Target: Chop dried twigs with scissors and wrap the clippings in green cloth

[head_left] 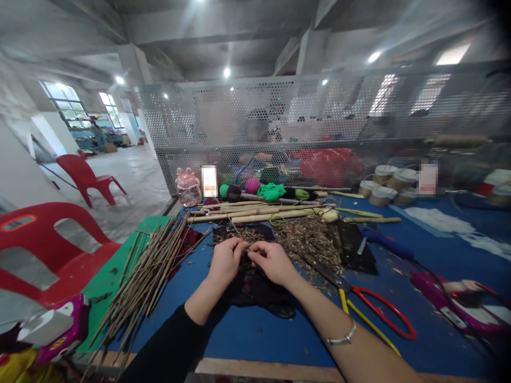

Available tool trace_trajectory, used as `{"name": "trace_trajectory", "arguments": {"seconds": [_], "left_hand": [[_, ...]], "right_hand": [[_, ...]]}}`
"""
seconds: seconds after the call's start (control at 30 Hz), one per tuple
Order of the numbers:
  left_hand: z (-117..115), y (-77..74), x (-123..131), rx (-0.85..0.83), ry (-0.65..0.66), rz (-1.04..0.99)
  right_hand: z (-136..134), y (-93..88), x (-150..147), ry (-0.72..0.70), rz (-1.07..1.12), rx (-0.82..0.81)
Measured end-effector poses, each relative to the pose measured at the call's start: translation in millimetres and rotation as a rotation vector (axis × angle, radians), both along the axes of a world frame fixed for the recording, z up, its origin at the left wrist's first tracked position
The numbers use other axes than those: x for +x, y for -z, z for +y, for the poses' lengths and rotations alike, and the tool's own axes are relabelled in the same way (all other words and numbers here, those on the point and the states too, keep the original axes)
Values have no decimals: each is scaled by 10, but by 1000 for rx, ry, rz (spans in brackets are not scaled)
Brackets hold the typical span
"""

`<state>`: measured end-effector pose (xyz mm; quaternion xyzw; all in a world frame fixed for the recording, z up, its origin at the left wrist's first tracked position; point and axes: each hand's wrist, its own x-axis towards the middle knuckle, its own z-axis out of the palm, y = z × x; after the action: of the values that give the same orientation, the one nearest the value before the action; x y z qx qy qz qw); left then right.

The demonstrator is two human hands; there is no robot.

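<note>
My left hand [227, 261] and my right hand [273, 260] meet above the middle of the blue table, thumbs and fingers pinched close together. A thin twig [235, 227] rises from between the fingertips; its lower end is hidden by the fingers. Beneath my hands lies a dark cloth [263, 300]. Just beyond them is a heap of brown chips [239, 232] on dark material, and a larger heap of chips [309, 242] lies to the right. On the left, a bundle of long thin sticks [146, 276] slants toward the table's front edge.
Red-handled scissors [387, 311] and a yellow-handled tool [371, 325] lie near my right forearm. Thicker sticks [259, 214] and coloured balls [252, 185] line the back, before a perforated metal screen [247, 117]. A blue-handled tool [389, 244] with a cord lies right. Red chairs [59, 239] stand left.
</note>
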<state>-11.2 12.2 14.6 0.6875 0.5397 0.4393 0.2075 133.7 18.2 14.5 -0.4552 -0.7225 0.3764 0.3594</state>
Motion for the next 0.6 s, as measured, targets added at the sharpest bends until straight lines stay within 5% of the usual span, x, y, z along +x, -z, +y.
{"name": "trace_trajectory", "arguments": {"seconds": [0.33, 0.47, 0.6], "left_hand": [[13, 15, -55, 18, -68, 251], [20, 36, -88, 23, -8, 210], [79, 63, -123, 10, -49, -88]], "right_hand": [[39, 39, -17, -121, 385, -409], [73, -15, 50, -24, 320, -308], [-59, -136, 172, 20, -69, -70]]}}
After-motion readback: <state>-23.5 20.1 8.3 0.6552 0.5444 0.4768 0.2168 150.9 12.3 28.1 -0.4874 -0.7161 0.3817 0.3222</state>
